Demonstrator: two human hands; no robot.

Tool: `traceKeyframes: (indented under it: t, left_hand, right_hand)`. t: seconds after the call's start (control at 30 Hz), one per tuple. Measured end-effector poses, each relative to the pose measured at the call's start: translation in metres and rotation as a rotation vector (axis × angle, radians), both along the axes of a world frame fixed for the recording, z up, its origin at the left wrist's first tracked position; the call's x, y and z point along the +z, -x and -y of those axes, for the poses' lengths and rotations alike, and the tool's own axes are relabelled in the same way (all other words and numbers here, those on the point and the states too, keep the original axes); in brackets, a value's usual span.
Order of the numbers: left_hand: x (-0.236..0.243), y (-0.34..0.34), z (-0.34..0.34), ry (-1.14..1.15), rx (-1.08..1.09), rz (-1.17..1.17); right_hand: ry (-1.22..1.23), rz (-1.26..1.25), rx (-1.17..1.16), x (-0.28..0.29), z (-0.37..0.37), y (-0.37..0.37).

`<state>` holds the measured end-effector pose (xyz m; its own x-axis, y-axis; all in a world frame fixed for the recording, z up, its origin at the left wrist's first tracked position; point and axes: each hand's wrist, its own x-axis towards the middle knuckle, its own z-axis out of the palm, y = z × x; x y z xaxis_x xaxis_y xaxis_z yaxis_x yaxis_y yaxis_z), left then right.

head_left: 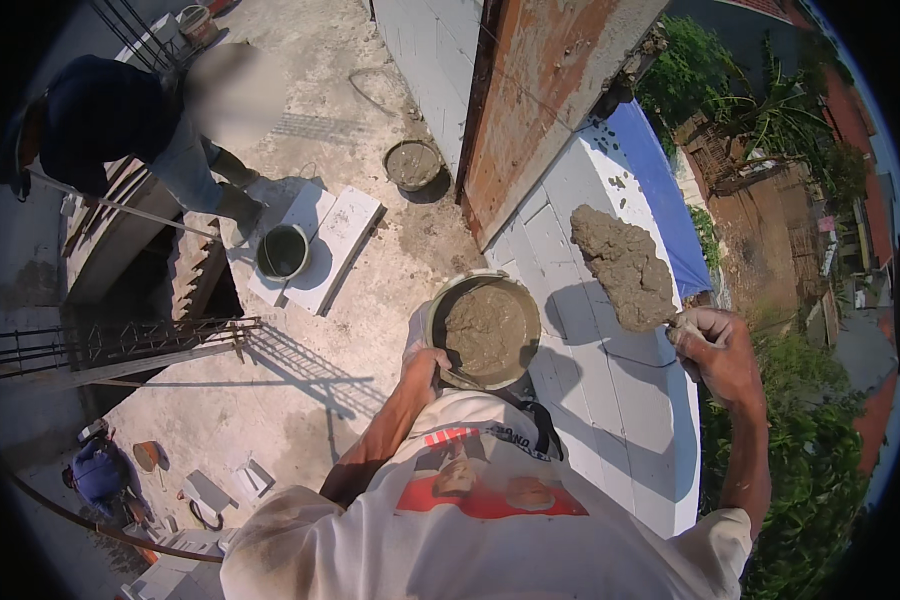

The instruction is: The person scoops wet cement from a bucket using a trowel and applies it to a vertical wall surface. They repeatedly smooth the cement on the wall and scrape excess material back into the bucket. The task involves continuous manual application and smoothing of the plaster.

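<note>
Near the centre of the frame, your left hand [427,368] is curled around the edge of a bucket [534,330], which sits against your shirt [530,545] with grey mortar [488,325] inside. Right of centre, your right hand [712,348] is closed around the handle end of a trowel [622,268], its blade thickly coated in mortar and pointing toward the upper left. The blade lies over the white block wall [610,410]; you can't tell from here whether it touches. A blue sheet [650,170] hangs beyond the wall, upper right. At upper left, a co-worker [120,130] stands near a dark pail [283,252] resting on white slabs [342,245]; another mortar-filled tub [412,165] sits at upper centre.
</note>
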<state>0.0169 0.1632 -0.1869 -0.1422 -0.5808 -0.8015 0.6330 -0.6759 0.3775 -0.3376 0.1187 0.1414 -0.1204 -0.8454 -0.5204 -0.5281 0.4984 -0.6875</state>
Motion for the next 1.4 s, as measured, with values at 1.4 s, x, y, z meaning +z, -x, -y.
traceKeyframes:
  t: [1.4]
  left_hand:
    - [-0.038,0.007,-0.025,0.076,-0.056,0.088]
  right_hand:
    - [0.066,-0.51,0.915,-0.361,-0.012,-0.086]
